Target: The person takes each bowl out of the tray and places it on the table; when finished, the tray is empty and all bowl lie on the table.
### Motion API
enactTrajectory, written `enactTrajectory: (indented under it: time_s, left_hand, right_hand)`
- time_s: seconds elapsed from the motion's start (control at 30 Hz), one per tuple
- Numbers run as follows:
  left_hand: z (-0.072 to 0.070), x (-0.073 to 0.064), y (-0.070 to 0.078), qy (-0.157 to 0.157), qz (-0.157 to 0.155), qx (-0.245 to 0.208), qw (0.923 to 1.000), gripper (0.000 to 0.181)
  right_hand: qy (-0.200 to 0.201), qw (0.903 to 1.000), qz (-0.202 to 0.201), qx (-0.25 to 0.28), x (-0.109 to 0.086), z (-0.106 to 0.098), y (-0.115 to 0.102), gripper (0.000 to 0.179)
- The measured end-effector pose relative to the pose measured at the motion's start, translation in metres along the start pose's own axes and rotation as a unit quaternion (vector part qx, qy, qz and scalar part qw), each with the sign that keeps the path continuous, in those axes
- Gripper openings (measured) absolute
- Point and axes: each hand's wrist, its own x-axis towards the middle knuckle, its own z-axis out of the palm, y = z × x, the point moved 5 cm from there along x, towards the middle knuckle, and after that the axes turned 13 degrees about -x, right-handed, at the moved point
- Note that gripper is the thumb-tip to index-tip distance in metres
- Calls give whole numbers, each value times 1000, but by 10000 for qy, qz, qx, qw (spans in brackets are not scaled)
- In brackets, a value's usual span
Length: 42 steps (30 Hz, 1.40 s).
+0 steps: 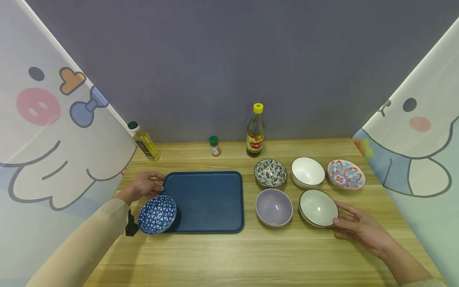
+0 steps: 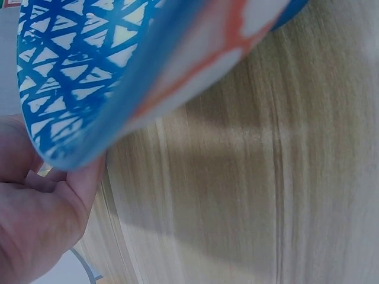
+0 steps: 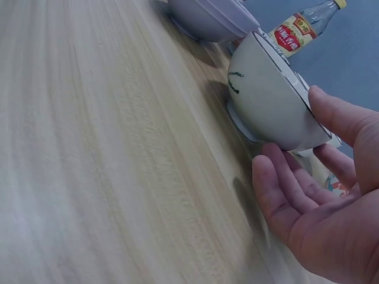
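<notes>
A bowl with a blue-and-white triangle pattern (image 1: 157,215) overlaps the left edge of a dark blue rectangular tray (image 1: 204,203). Its outside shows white with orange lines in the left wrist view. My left hand (image 1: 146,185) is behind this bowl, fingertips by the tray's left edge; whether they touch either is unclear. On the right, my right hand (image 1: 365,229) pinches the rim of a white bowl with a dark rim (image 1: 318,208), thumb at the rim and fingers outside. A dark mark shows on that bowl's side (image 3: 266,94) in the right wrist view.
Near the white bowl stand a lilac bowl (image 1: 274,208), a black-and-white patterned bowl (image 1: 270,173), another white bowl (image 1: 307,172) and a red-and-blue patterned dish (image 1: 346,174). Along the back are an oil bottle (image 1: 146,144), a green-capped jar (image 1: 214,146) and a yellow-capped sauce bottle (image 1: 255,133).
</notes>
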Motion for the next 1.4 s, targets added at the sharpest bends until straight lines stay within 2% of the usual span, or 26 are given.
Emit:
enactTrajectory:
  time_s: [0.27, 0.43, 0.67, 0.83, 1.0, 1.13, 1.4]
  left_hand:
    - [-2, 2, -3, 55, 13, 97, 9999, 54]
    - [-3, 3, -2, 44, -23, 106, 9999, 54]
    - [-2, 4, -1, 39, -24, 53, 10000, 53]
    - [-1, 3, 0, -3, -20, 15, 10000, 55]
    - [-1, 4, 0, -50, -1, 16, 10000, 56]
    - [-2, 5, -1, -47, 0, 13, 10000, 55]
    - [-4, 7, -3, -44, 45, 160, 9999, 56]
  right_hand:
    - [210, 9985, -154, -481, -1, -8, -7, 47]
    - [544, 9933, -165, -1002, -1, -16, -17, 40]
    - [929, 9828, -293, -1567, 3, -24, -47, 32]
    - [987, 9753, -205, -1967, 14, -19, -73, 30]
    - [912, 9700, -260, -2237, 32, 0, -100, 37]
    - [756, 9691, -367, -2319, 53, 26, -122, 53]
    - [135, 9769, -473, -2080, 102, 89, -150, 58]
